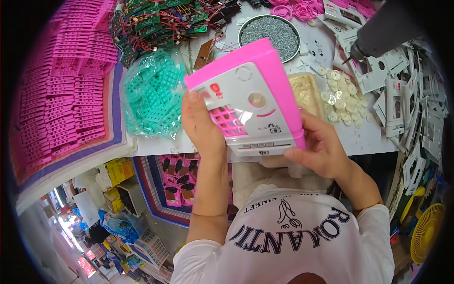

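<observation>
Both hands hold up a pink plastic casing (279, 71) with a glossy white front panel (239, 102), tilted above the near edge of the worktable. The panel has round marks and a small window, and a pink grid shows beside it. My left hand (203, 123) grips the casing's left side, thumb along the edge. My right hand (324, 146) closes on its lower right corner, the thumb near the panel's bottom edge. The casing's back and some fingertips are hidden.
Behind stand a tin of small screws (269, 35), green circuit boards (146, 23) with wires and a bag of teal grids (153, 94). Pale discs (343, 97), white panels (397, 109) and a hanging screwdriver (378, 35) are right; stacked pink parts (66, 104), left.
</observation>
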Available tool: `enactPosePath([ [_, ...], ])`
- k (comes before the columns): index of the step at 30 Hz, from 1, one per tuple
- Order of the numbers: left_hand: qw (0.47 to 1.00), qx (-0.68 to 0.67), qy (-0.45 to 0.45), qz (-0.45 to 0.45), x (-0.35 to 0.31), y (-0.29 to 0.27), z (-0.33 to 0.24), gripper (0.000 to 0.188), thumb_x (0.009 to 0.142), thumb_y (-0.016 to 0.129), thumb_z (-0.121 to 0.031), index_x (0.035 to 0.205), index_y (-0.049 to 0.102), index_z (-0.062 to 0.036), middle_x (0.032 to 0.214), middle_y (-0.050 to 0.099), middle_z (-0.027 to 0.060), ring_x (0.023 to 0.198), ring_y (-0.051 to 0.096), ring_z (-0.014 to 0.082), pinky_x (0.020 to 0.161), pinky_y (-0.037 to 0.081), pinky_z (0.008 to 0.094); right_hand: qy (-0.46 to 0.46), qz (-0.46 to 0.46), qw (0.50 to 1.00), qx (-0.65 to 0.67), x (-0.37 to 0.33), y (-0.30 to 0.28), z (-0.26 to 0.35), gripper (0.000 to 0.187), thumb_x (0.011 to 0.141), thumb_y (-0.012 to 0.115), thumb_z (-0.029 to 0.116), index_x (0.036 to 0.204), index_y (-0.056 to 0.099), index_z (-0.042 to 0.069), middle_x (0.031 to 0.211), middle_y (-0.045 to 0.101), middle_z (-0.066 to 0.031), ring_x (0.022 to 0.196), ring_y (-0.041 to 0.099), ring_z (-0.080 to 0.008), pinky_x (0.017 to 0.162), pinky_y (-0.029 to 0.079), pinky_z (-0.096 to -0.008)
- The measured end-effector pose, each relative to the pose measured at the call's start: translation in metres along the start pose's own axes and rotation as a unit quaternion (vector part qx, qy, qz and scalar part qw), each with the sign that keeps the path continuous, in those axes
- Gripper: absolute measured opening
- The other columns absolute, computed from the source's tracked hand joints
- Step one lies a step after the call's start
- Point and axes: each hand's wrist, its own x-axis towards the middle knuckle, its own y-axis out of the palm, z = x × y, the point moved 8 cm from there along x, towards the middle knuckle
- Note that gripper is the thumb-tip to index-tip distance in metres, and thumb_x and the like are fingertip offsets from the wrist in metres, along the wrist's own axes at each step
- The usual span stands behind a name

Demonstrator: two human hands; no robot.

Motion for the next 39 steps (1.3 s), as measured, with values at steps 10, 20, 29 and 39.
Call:
enactPosePath([
  [10, 0.998, 0.046, 0.030, -0.033, -0.038, 0.002, -0.007, 0.053, 0.113, 0.033, -0.036, 0.097, 0.067, 0.0027, 0.089, 0.070, 0.0085, 0.083, 0.062, 0.0117, 0.074, 0.049, 0.0275, 0.015, -0.056, 0.998, 0.001, -0.002, -0.013, -0.006, 0.055, 0.092, 0.070, 0.000, 0.143, 0.048, -0.004, 0.132, 0.064, -0.0117, 0.119, 0.063, -0.0163, 0.103, 0.050, -0.0310],
  [20, 0.980, 0.090, 0.092, 0.149, -0.003, 0.019, -0.002, 0.033, 0.106, 0.056, -0.027, 0.101, 0.069, 0.0026, 0.094, 0.070, 0.0067, 0.084, 0.062, 0.0148, 0.079, 0.051, 0.0324, -0.093, -0.042, 0.953, -0.285, 0.018, -0.060, 0.037, 0.041, 0.088, 0.070, -0.001, 0.128, 0.064, 0.002, 0.125, 0.067, -0.0087, 0.108, 0.066, -0.0162, 0.092, 0.054, -0.0299],
  [29, 0.814, 0.285, 0.316, 0.396, -0.040, 0.052, 0.000, 0.033, 0.074, 0.073, -0.002, 0.106, 0.073, -0.0082, 0.125, 0.066, 0.0165, 0.124, 0.061, 0.0413, 0.103, 0.050, 0.0482, -0.222, 0.106, 0.740, -0.626, 0.029, -0.077, 0.056, 0.042, 0.079, 0.065, 0.002, 0.122, 0.070, 0.004, 0.134, 0.063, -0.0139, 0.122, 0.060, -0.0335, 0.102, 0.050, -0.0422],
  [39, 0.797, 0.309, 0.321, 0.408, -0.032, 0.055, -0.006, 0.043, 0.063, 0.053, 0.006, 0.100, 0.072, -0.0029, 0.118, 0.068, 0.0175, 0.122, 0.061, 0.0418, 0.102, 0.050, 0.0493, -0.171, 0.073, 0.679, -0.710, 0.016, -0.056, 0.032, 0.072, 0.076, 0.079, 0.038, 0.136, 0.060, 0.004, 0.151, 0.049, -0.0136, 0.141, 0.040, -0.0411, 0.115, 0.039, -0.0503],
])
